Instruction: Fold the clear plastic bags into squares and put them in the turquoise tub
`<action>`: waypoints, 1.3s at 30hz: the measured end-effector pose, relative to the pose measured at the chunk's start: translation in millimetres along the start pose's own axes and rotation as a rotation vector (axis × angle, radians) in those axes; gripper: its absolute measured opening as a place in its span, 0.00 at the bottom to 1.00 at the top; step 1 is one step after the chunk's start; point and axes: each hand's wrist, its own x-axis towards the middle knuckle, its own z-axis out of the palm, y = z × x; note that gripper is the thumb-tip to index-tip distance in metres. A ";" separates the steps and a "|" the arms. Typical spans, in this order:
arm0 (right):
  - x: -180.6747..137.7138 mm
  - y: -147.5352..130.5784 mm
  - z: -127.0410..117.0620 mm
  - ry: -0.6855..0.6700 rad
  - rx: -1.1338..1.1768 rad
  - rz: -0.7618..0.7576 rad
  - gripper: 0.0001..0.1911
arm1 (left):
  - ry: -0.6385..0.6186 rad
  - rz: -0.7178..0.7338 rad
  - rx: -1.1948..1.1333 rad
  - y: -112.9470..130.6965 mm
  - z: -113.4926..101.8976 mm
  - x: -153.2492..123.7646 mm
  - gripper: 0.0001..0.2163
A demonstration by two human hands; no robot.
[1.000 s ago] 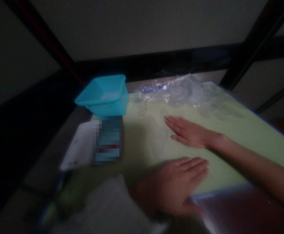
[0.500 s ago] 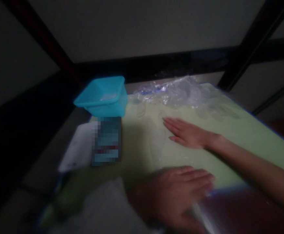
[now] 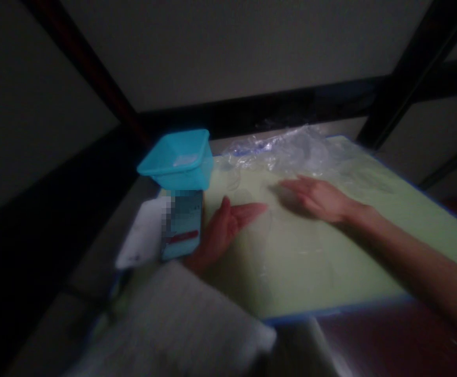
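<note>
My left hand (image 3: 228,225) is open over the pale yellow-green tabletop (image 3: 354,262), its fingers stretched out to the right and its thumb up. A grey-white cloth (image 3: 189,319) in the foreground hides the forearm behind it. My right hand (image 3: 318,198) is also open, fingers pointing left, slightly above the surface with a shadow beneath. Neither hand holds anything. Between and below them lies a thin clear plastic sheet or bag (image 3: 262,256), flat and hard to make out. Whether a hand touches it I cannot tell.
A turquoise plastic basket (image 3: 179,162) stands at the back left. A phone-like slab (image 3: 185,246), partly pixelated, lies before it beside a flat white object (image 3: 142,235). Crumpled clear plastic (image 3: 291,149) lies along the back edge. Dark bars frame the wall behind.
My left hand has moved from the front edge up and to the left, turning so its thumb points up. My right hand has lifted and tilted slightly. The view has shifted a little.
</note>
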 end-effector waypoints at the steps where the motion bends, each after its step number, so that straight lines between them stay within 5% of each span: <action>1: 0.4 -0.1 -1.4 0.049 0.125 0.054 0.25 | 0.016 -0.018 -0.030 -1.5 -1.7 2.9 0.29; 6: 9.1 -12.1 10.2 0.075 1.021 0.243 0.22 | 0.075 -0.087 -0.086 -1.9 -0.2 8.5 0.29; 9: 14.3 -19.1 19.1 -0.050 1.200 0.250 0.19 | 0.072 -0.171 -0.092 -1.2 2.2 10.8 0.32; 20: 25.1 -30.8 23.8 -0.102 1.224 0.120 0.23 | 0.094 -0.185 -0.106 1.3 3.2 13.6 0.34; 30: 24.0 -23.5 37.7 -0.169 1.169 0.170 0.21 | 0.123 -0.257 -0.089 -5.5 0.8 18.1 0.30; 39: 16.5 -17.6 39.8 -0.186 0.872 0.137 0.21 | 0.142 -0.224 -0.084 -10.3 2.5 17.2 0.27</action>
